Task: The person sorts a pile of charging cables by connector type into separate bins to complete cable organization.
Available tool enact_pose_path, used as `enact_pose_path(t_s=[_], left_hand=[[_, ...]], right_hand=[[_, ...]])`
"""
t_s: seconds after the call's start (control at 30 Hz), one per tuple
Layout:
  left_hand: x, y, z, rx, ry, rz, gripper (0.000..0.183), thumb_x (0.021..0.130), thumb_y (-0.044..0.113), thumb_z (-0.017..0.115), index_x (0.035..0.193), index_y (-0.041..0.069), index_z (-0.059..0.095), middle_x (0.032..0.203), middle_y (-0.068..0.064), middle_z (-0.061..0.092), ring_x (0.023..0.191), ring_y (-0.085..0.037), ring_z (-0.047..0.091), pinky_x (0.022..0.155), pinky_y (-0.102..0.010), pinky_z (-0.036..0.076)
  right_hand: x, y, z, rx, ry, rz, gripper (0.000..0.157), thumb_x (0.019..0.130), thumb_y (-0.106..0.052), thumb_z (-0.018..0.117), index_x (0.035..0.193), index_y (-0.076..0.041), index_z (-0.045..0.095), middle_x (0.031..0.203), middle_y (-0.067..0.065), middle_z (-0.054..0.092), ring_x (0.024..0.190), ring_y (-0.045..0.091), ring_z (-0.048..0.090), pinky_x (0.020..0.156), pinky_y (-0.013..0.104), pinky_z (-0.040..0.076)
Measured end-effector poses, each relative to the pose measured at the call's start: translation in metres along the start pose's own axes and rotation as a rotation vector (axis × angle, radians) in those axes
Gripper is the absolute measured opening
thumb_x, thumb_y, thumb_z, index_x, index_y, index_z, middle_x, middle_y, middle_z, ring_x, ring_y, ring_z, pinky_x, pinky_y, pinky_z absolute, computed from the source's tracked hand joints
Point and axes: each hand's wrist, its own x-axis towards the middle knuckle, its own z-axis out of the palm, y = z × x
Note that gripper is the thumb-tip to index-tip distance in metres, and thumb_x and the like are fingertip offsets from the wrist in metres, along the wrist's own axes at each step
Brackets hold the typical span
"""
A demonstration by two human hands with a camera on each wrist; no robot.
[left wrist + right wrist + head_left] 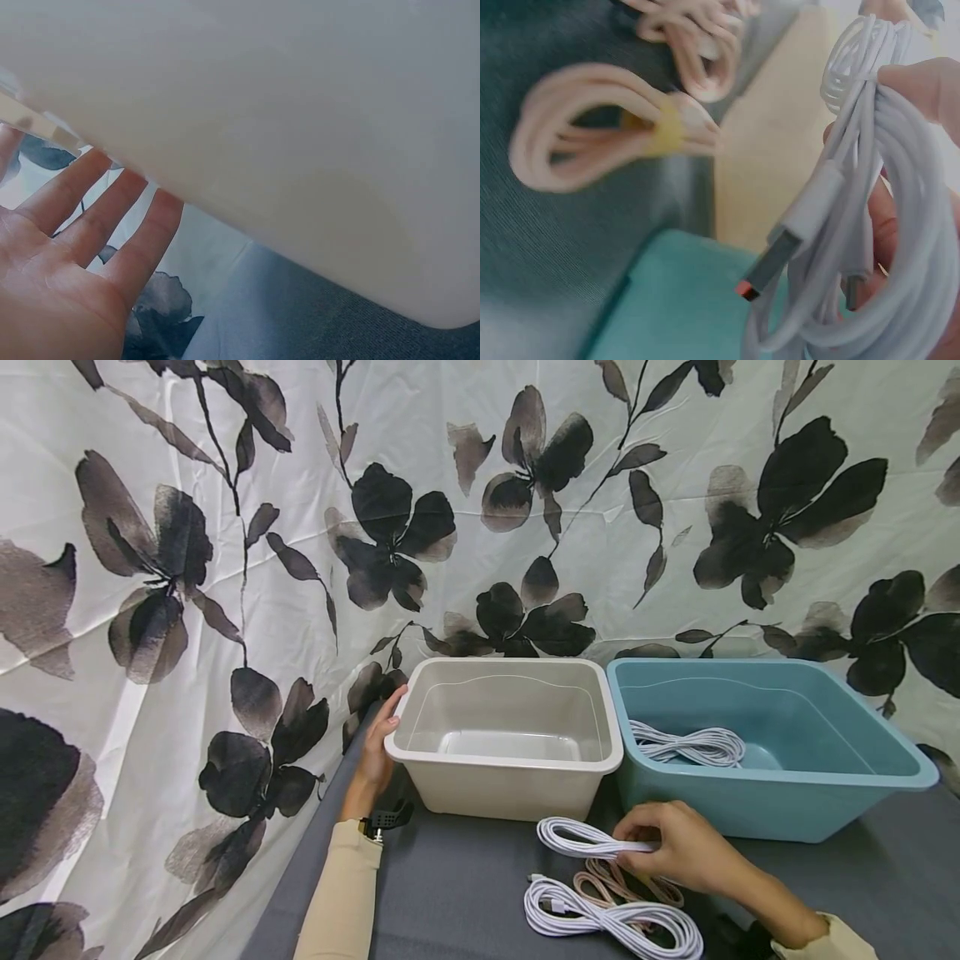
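My right hand pinches a coiled white USB cable in front of the two bins. In the right wrist view, this USB cable is gathered at its middle, with two plugs hanging beside the loops. Below it, a second white cable coil lies on the grey surface, partly over tan-pink cables. My left hand touches the left side of a beige bin, fingers straight and tips near the rim. Seen from the left wrist, the fingers reach along the bin's outer wall.
A blue bin stands right beside the beige one, with a white cable bundle inside at its left. Behind both hangs a white floral cloth. Yellow ties wrap a tan-pink coil on the grey surface.
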Motion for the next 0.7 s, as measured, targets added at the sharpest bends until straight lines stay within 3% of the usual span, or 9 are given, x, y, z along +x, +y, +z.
enact_pose_path(t_s=[0.27, 0.57, 0.7], left_hand=[[0.0, -0.001, -0.001, -0.007, -0.004, 0.009, 0.063, 0.098, 0.023, 0.036, 0.161, 0.014, 0.033, 0.165, -0.01, 0.032, 0.136, -0.019, 0.042, 0.104, -0.028, 0.041], [-0.001, 0.0, -0.002, 0.011, 0.003, -0.019, 0.063, 0.098, 0.024, 0.035, 0.161, 0.017, 0.034, 0.166, -0.008, 0.031, 0.137, -0.021, 0.041, 0.105, -0.035, 0.039], [-0.001, 0.0, -0.001, 0.022, 0.005, -0.017, 0.063, 0.098, 0.026, 0.036, 0.16, 0.019, 0.035, 0.166, -0.005, 0.031, 0.139, -0.021, 0.04, 0.105, -0.031, 0.04]], right_hand=[[-0.004, -0.012, -0.021, -0.016, 0.086, -0.107, 0.02, 0.083, -0.016, 0.084, 0.095, -0.029, 0.074, 0.087, -0.014, 0.07, 0.074, -0.004, 0.057, 0.063, 0.024, 0.051], [-0.007, -0.026, -0.04, -0.036, 0.122, -0.097, 0.024, 0.083, -0.014, 0.084, 0.094, -0.032, 0.073, 0.084, -0.019, 0.066, 0.071, -0.001, 0.055, 0.059, 0.023, 0.049], [-0.009, -0.032, -0.044, -0.045, 0.125, -0.116, 0.025, 0.083, -0.014, 0.084, 0.094, -0.033, 0.072, 0.082, -0.021, 0.064, 0.07, -0.001, 0.054, 0.058, 0.022, 0.047]])
